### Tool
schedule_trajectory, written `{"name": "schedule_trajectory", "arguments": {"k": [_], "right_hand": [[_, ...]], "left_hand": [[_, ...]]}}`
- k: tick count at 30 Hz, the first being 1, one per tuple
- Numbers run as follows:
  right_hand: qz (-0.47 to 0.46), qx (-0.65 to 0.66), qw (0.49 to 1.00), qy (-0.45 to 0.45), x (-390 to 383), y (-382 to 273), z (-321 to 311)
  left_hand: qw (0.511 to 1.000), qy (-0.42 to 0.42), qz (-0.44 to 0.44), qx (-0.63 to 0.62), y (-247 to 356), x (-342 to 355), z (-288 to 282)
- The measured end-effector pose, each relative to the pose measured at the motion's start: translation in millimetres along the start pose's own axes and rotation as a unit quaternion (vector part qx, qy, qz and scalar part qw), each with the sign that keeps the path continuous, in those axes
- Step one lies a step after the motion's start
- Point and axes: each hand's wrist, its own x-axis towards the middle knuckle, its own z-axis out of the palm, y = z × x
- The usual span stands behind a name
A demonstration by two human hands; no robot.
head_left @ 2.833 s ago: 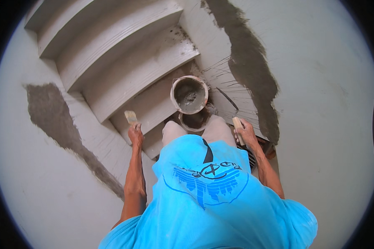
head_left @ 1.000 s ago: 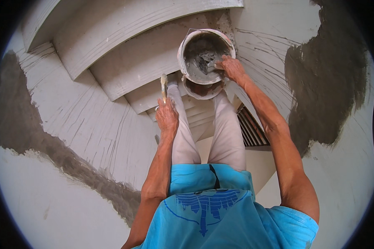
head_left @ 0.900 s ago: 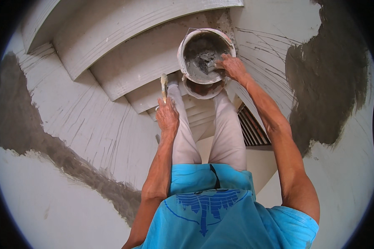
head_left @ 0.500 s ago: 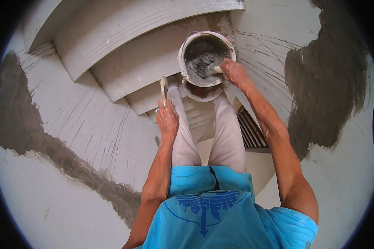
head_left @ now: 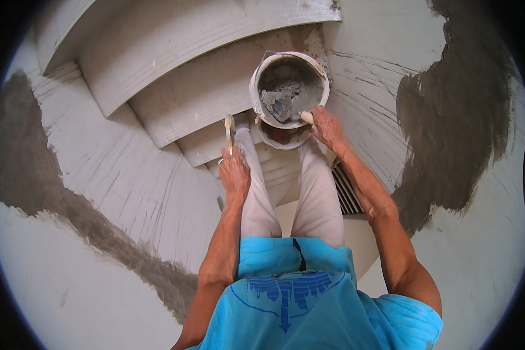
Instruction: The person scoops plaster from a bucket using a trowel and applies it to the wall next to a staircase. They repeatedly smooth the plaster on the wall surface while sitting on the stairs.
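My left hand (head_left: 235, 170) is closed round a pale paintbrush (head_left: 230, 127), held upright in front of my left leg, bristles up. My right hand (head_left: 327, 125) grips the wooden handle of a trowel (head_left: 305, 117) at the near rim of a white bucket (head_left: 254, 87). The trowel's blade sits in the bucket among wet grey mortar (head_left: 289, 87), coated and hard to tell apart from it. Beneath this bucket a second container (head_left: 269, 136) shows, with dark, reddish-brown contents.
Curved pale stair treads (head_left: 175, 52) rise ahead and left; more steps descend between my legs. Pale walls on both sides carry dark patches of mortar (head_left: 449, 116) (head_left: 23, 140) and thin scored lines. A dark slatted grille (head_left: 347, 192) is low at the right, behind my forearm.
Since the oldest frame my right hand has brought the trowel into the bucket. Over the last second it has drawn slightly toward me, the blade shifting in the mortar. The left hand barely moves.
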Motion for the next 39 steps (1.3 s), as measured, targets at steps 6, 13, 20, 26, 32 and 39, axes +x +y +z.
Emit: {"name": "schedule_trajectory", "arguments": {"k": [6, 13, 20, 26, 32, 39], "right_hand": [[-0.122, -0.059, 0.936, 0.324, 16, 13, 76], [-0.048, -0.031, 0.992, 0.111, 13, -21, 9], [-0.058, 0.005, 0.990, 0.130, 10, 3, 22], [-0.008, 0.045, 0.991, 0.128, 4, 3, 60], [0.004, 0.122, 0.984, 0.133, -4, 2, 72], [0.047, 0.220, 0.963, 0.152, -12, 0, 78]], "left_hand": [[0.987, -0.002, -0.040, -0.156, -3, -2, 15], [1.000, 0.007, 0.007, 0.006, 11, -6, -1], [1.000, 0.019, 0.017, -0.013, 12, -5, -2], [0.999, 0.035, 0.023, 0.004, 8, -7, 3], [1.000, 0.003, -0.008, 0.019, 8, -5, 5], [1.000, -0.002, -0.005, 0.022, 11, -5, 2]]}}
